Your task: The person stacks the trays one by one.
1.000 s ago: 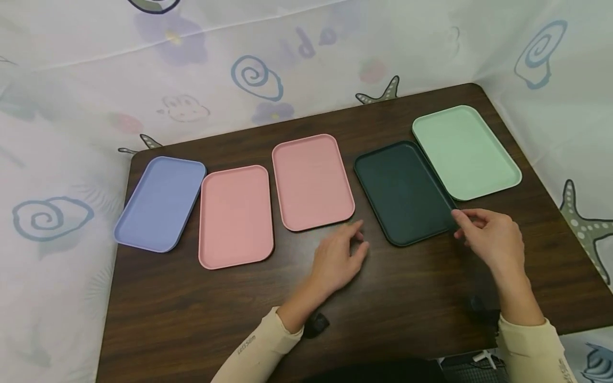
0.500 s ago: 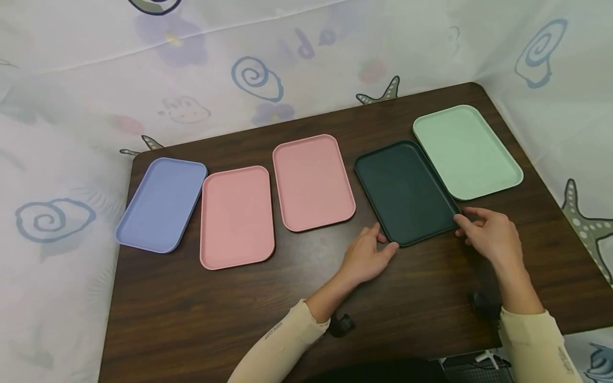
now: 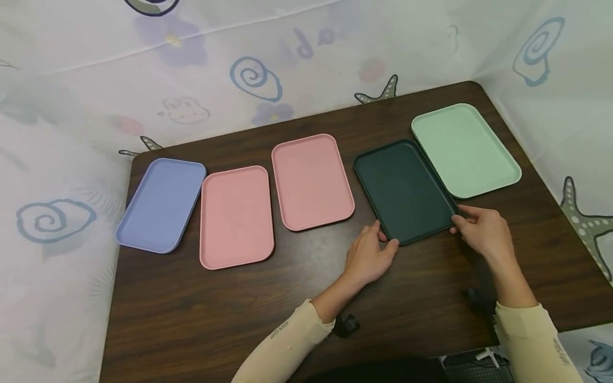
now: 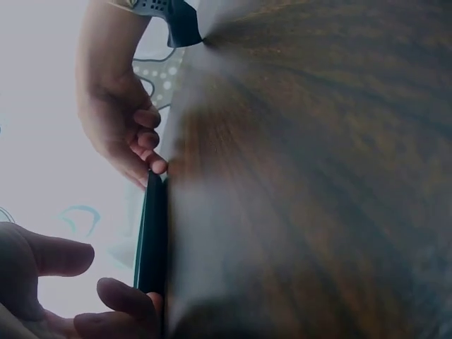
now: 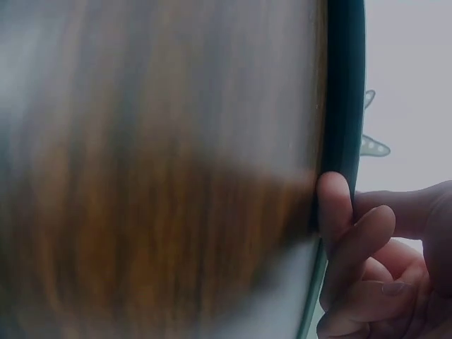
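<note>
A dark green tray [image 3: 407, 191] lies on the brown table, seen edge-on in both wrist views. At its near right corner my right hand [image 3: 483, 231] pinches the rim, thumb above and a fingertip [image 5: 334, 194] against the outer side. By the near left corner my left hand [image 3: 369, 255] touches the tray's edge with its fingertips [image 4: 127, 300]. The left thumb stands apart from the fingers, above the rim in the left wrist view. A light green tray [image 3: 466, 151] lies against the dark one's right side.
Two pink trays [image 3: 313, 181] and a blue tray [image 3: 163, 205] lie farther left on the table [image 3: 215, 319]. A patterned white curtain [image 3: 306, 48] borders the table's back and sides. A black wrist device [image 3: 347, 325] hangs under the left wrist.
My left hand has come in from the left to the dark green tray's near left corner. My right hand has stayed at the near right corner; the trays look almost unmoved.
</note>
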### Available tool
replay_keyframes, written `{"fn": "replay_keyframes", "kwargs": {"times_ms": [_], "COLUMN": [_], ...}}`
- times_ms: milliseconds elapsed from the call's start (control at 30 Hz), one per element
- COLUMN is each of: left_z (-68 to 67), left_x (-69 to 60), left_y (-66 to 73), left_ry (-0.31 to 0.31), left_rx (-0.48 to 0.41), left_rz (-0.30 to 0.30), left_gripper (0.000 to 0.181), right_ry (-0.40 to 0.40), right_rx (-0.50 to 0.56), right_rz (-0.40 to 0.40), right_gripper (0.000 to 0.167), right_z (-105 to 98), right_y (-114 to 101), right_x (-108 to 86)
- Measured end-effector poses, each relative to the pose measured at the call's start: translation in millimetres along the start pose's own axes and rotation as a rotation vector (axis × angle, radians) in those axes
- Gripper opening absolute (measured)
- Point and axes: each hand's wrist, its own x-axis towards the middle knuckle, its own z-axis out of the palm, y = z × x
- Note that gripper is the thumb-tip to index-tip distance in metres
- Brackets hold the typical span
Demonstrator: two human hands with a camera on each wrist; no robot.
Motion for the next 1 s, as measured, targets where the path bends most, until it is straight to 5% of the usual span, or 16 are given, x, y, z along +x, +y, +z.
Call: {"fn": "replay_keyframes", "kwargs": {"times_ms": [433, 1000], "left_z": [-0.3, 0.4], "left_x": [0.8, -0.6], "left_y": [0.7, -6.3], "left_ry": [0.045, 0.110], "left_rx": [0.036, 0.017], "left_rz": [-0.013, -0.009], "left_gripper": [0.054, 0.049], "right_ry": [-0.060, -0.075], "right_rx": [0.071, 0.328], "right_rz": [0.041, 0.071], "right_gripper": [0.054, 0.056], "right_z": [2.4, 7.4], "right_y": [0.6, 0.1], "right_x": [-1.7, -20.2]}}
